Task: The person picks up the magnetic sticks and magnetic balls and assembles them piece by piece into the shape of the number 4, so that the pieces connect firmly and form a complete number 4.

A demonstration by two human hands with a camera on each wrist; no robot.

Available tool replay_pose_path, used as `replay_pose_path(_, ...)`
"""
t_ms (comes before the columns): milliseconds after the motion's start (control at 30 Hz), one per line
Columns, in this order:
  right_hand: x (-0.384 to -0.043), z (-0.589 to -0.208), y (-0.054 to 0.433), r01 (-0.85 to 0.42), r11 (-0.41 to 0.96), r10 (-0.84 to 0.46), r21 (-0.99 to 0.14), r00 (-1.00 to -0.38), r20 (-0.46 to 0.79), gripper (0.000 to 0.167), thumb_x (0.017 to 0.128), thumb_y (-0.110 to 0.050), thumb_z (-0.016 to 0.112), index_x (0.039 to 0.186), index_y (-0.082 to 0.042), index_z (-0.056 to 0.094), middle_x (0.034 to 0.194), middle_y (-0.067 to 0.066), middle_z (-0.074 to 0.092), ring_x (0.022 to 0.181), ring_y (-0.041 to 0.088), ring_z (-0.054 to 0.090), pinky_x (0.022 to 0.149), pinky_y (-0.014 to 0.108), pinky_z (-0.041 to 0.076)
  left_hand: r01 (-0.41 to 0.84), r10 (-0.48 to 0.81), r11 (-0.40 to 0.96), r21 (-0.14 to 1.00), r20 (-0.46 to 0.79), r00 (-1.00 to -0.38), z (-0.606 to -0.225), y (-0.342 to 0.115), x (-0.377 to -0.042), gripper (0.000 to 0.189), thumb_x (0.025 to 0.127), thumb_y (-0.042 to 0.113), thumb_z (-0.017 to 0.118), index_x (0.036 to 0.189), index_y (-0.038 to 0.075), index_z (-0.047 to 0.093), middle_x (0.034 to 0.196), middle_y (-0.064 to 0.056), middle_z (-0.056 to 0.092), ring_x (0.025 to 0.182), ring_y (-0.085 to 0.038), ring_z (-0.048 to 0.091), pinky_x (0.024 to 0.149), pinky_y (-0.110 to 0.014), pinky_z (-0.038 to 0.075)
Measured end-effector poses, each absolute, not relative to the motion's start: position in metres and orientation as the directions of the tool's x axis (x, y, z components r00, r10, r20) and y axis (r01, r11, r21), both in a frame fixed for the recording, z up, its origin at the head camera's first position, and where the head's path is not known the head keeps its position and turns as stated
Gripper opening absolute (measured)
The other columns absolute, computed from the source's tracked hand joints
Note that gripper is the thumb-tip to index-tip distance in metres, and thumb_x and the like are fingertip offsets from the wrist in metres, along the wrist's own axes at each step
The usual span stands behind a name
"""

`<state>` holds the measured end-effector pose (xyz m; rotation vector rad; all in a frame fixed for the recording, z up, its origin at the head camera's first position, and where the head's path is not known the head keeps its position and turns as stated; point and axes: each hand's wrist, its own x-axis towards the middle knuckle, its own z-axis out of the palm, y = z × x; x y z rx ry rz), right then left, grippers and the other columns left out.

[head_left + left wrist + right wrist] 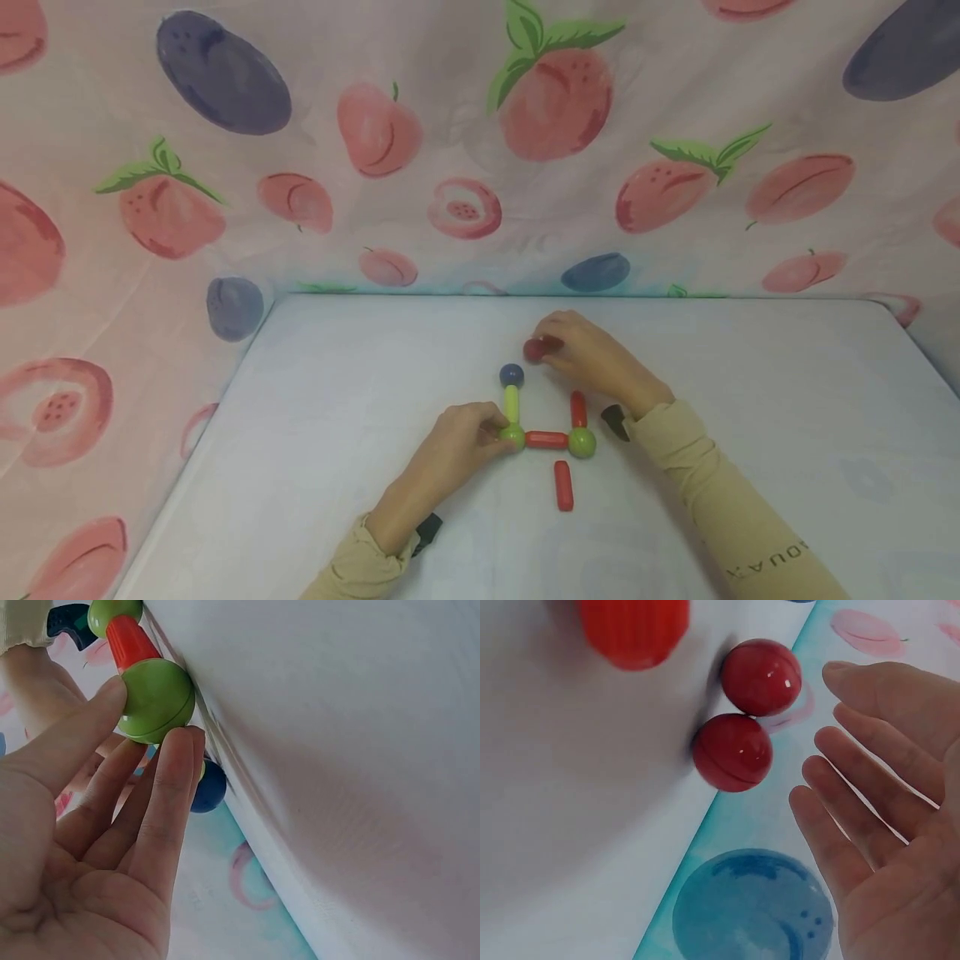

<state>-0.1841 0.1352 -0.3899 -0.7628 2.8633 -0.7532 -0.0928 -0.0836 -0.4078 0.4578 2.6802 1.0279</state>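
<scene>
Fingers of the left hand (461,443) pinch a green ball (156,699) against the thumb; those of the right hand (588,357) spread loosely beside two red balls (736,742), curled round neither. Whether one fingertip grazes a ball is hard to tell, since the head view overlaps them and the right wrist view shows a gap.

Behind the white table (337,400) hangs a fruit-print cloth (450,75). On the table, sticks and balls make a U whose gap faces twelve o'clock. Its base, a red cross stick (547,439), runs from the pinched ball at nine to the other green ball (582,442) at three. From these rise a yellow-green stick (512,404), topped by a blue ball (512,375), and a red side stick (578,410) with a bare end. A loose red stick (564,486) lies below, its long axis near twelve-to-six.

The red pair touch each other, at nine o'clock from the right hand, the nearer one. From the side stick's bare end, which seems the relation that counts, they lie toward eleven.
</scene>
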Motion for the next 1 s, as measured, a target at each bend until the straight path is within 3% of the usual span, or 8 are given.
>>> replay_pose_path(533,-0.190,-0.400,0.145,-0.440,0.779,-0.477,-0.447,-0.878,0.033,0.034,0.088,-0.007,0.074,0.121,-0.004,0.064,0.119,0.010,0.064,0.119,0.026,0.055,0.107,0.045,0.046,0.287,0.372,0.779,0.557,-0.043,-0.927,-0.403,-0.082,-0.090,0.036,0.083,0.032,0.080,0.112,0.012,0.072,0.103,0.001,0.071,0.090,-0.012,0.062,0.079,-0.028,0.054)
replay_pose_path(733,-0.192,-0.402,0.147,-0.445,0.770,-0.477,-0.457,-0.877,0.049,0.031,0.088,-0.006,0.073,0.118,-0.004,0.065,0.117,0.009,0.065,0.119,0.026,0.055,0.108,0.045,0.045,0.307,0.376,0.781,0.544,-0.017,-0.926,-0.401,-0.079,-0.090,0.033,0.083,0.029,0.081,0.111,0.015,0.073,0.106,0.003,0.071,0.101,-0.012,0.065,0.090,-0.031,0.055)
replay_pose_path(1000,-0.195,-0.404,0.148,-0.438,0.779,-0.460,-0.449,-0.886,0.067,0.028,0.088,-0.006,0.074,0.115,-0.006,0.067,0.115,0.008,0.066,0.116,0.026,0.057,0.106,0.045,0.047,0.383,0.424,0.758,0.528,0.046,-0.904,-0.399,-0.070,-0.089,0.027,0.082,0.024,0.082,0.107,0.016,0.074,0.105,0.004,0.071,0.100,-0.011,0.064,0.090,-0.027,0.054)
